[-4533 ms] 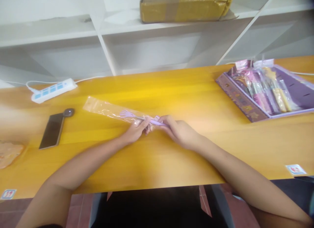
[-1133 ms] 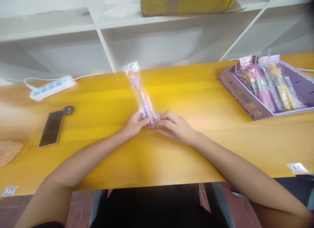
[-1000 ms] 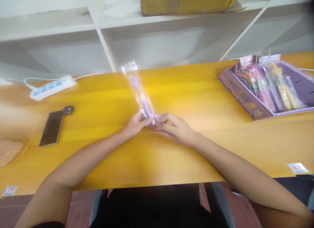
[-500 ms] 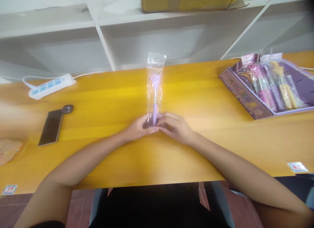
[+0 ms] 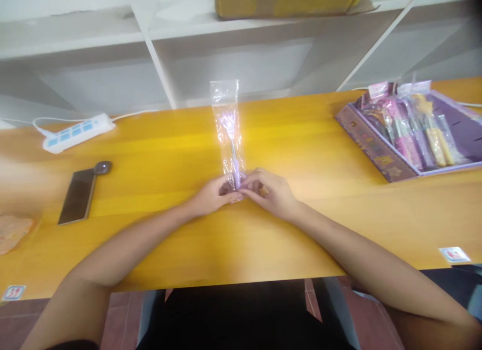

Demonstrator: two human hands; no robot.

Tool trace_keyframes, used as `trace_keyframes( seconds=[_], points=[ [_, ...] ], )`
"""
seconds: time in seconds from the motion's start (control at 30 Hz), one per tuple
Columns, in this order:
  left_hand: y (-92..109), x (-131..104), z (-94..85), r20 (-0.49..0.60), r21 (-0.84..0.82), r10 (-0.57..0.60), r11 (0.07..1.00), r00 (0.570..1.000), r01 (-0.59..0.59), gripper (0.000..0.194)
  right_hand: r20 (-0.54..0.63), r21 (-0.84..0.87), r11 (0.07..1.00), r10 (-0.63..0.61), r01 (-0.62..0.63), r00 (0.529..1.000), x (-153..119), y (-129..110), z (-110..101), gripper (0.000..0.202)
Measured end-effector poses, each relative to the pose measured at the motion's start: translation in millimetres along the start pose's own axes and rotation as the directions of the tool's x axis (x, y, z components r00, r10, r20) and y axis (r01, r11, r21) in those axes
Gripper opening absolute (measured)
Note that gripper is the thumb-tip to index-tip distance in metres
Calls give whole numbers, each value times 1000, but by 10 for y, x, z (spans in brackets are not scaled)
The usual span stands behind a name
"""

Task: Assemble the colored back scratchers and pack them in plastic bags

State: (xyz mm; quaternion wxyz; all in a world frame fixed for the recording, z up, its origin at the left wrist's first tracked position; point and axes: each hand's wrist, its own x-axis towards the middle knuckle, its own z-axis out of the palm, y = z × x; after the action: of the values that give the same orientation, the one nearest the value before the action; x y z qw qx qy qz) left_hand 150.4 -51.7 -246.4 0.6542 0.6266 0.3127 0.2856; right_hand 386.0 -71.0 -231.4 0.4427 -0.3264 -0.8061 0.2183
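A clear plastic bag [image 5: 225, 134] with a purple-handled item [image 5: 236, 169] inside stands up from my hands at the middle of the table. The item's pale purple head points away from me. My left hand [image 5: 214, 195] is closed round the bag's lower end from the left. From the right, my right hand [image 5: 269, 192] pinches the same end, its thumb and forefinger pressed together near the handle's base. The bag's far end, a flat clear flap, leans slightly left.
An open purple box [image 5: 380, 149] with several bagged pink, purple and yellow items is at the right. At the left are a power strip [image 5: 79, 133], a black phone [image 5: 77, 195], a dark round object [image 5: 103, 167] and an orange packet [image 5: 14, 232]. White shelving holds a taped carton [image 5: 286, 2].
The bag's far end has tipped to the left, and its lower end now shows a little below my fingers. Both hands stay in nearly the same place.
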Motion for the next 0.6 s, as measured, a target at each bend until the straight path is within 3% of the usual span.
trace_keyframes(
  seconds=[0.23,0.43,0.6],
  points=[
    [32,1,4,-9,-93,17,996,1000,-18,48,88,0,972,233,-233,969,-8,48,-46,31],
    [2,-12,-22,11,-82,41,996,999,-40,59,323,102,989,70,-109,944,21,35,-54,33],
    [-17,-14,-41,67,-68,79,995,995,-75,52,335,130,988,41,-89,941,-1,13,-20,32]
  ],
)
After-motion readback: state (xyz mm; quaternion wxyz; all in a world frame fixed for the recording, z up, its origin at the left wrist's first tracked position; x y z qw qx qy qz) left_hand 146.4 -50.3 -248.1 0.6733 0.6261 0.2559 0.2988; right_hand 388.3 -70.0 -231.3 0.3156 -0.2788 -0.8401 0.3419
